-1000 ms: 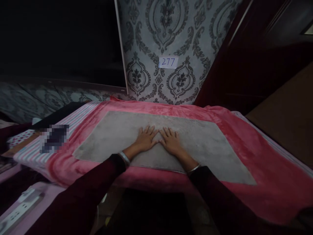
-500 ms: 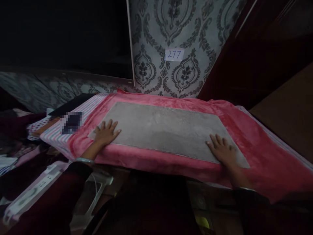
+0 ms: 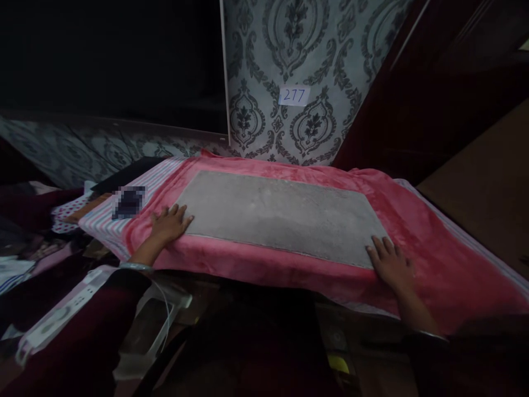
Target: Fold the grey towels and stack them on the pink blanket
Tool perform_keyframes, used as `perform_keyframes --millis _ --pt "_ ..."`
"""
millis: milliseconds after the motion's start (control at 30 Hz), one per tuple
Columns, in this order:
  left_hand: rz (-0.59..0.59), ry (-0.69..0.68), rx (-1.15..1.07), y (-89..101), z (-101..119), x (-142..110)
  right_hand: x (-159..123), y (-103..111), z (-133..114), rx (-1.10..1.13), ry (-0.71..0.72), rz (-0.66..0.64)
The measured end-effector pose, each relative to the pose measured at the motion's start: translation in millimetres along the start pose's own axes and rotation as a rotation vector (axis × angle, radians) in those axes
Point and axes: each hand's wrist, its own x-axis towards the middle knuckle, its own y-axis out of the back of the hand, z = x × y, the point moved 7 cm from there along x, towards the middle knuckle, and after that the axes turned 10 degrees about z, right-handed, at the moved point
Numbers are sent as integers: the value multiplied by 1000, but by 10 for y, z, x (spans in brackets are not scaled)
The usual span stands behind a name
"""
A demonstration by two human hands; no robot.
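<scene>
A grey cloth lies spread flat on a pink blanket over a raised surface. My left hand rests palm down at the cloth's near left corner, fingers spread and open. My right hand lies flat at the near right corner, fingers stretched out on the cloth's edge and the blanket. Both wrists carry a metal bangle and dark red sleeves.
A striped sheet shows under the blanket at the left. A white power strip lies at the lower left. Patterned wallpaper with a "277" label stands behind. A dark wooden door is at the right.
My hands, first together at the cloth's middle, slid apart to its near corners. Since half a second ago each has moved slightly further outward.
</scene>
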Motion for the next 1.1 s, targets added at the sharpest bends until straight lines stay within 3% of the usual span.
perform_keyframes --millis 67,133,300,367,433,767,933,1100 --pt "-6 -19 -13 -38 119 15 2 31 -79 16 -4 36" --pt "-26 -114 -68 -95 379 11 -22 62 -327 82 57 89" --pt "-107 -494 -260 -178 1213 -156 -319 69 -1525 444 514 63" --pt "-107 -555 -288 -164 1380 -211 -473 51 -1892 538 640 16" --pt "-85 -595 -311 -138 1454 -246 -572 33 -2077 583 684 2" --pt "-32 -628 -292 -257 1289 -346 -692 73 -2004 622 733 102" --pt "-61 -529 -198 -187 997 -297 -753 77 -1866 569 781 120" --pt "-40 -391 -163 -117 656 -316 -747 38 -1525 476 767 183"
